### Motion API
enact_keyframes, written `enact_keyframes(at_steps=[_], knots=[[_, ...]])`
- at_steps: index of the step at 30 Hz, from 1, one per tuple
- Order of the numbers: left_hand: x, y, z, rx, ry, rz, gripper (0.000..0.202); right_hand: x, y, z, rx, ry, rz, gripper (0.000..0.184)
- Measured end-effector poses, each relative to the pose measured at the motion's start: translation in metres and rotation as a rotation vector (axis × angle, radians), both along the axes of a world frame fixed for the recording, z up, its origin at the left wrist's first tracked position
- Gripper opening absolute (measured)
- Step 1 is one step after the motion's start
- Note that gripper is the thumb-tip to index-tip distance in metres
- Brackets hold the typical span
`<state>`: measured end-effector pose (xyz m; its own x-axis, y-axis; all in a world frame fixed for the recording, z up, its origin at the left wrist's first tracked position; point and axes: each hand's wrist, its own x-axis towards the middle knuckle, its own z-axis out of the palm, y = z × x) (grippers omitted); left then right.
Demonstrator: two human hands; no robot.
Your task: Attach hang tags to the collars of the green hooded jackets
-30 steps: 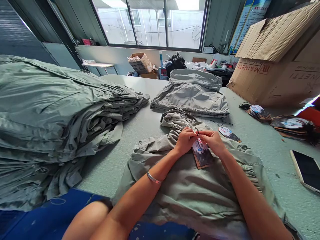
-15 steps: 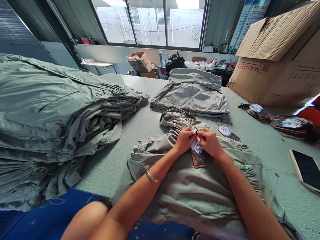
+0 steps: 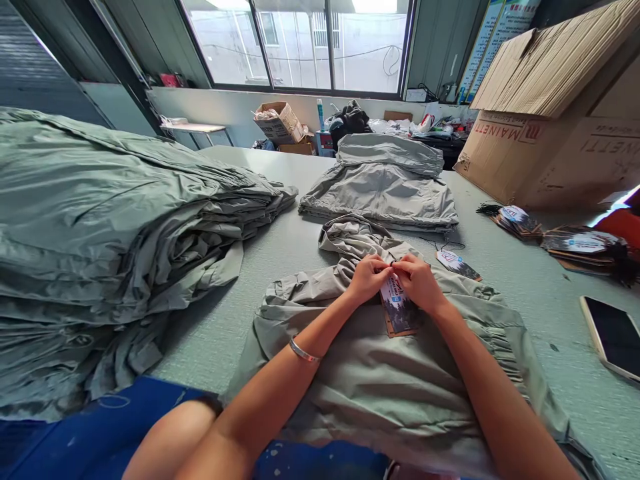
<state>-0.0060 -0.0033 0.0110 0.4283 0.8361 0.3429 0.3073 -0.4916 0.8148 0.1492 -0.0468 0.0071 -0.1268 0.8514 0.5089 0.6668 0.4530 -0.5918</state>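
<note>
A grey-green jacket (image 3: 395, 380) lies spread on the table in front of me, its hood (image 3: 350, 235) towards the back. Over its collar my left hand (image 3: 370, 277) and my right hand (image 3: 419, 283) meet, fingertips pinched together. Between them is the small black fastener of a hang tag's cord (image 3: 393, 265), partly hidden by the fingers. The dark printed hang tag (image 3: 399, 310) hangs below, flat on the jacket. Another hang tag (image 3: 457, 265) with a black cord lies just right of my right hand.
A tall pile of similar garments (image 3: 110, 233) fills the left side. Folded garments (image 3: 383, 187) lie beyond the jacket. At right are bundles of hang tags (image 3: 583, 243), a phone (image 3: 613, 337) and a large cardboard box (image 3: 545, 160) on the table (image 3: 555, 313).
Both hands stay at the collar, pinching the cord fastener. The hang tag below them has shifted very slightly; otherwise the scene looks the same.
</note>
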Motion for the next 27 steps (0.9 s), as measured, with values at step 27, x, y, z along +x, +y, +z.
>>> enact_keyframes(at_steps=[27], knots=[[0.002, 0.006, -0.0078, -0.09, -0.116, 0.036, 0.017, -0.0056, 0.0026, -0.0074, 0.019, 0.391, -0.078, 0.012]])
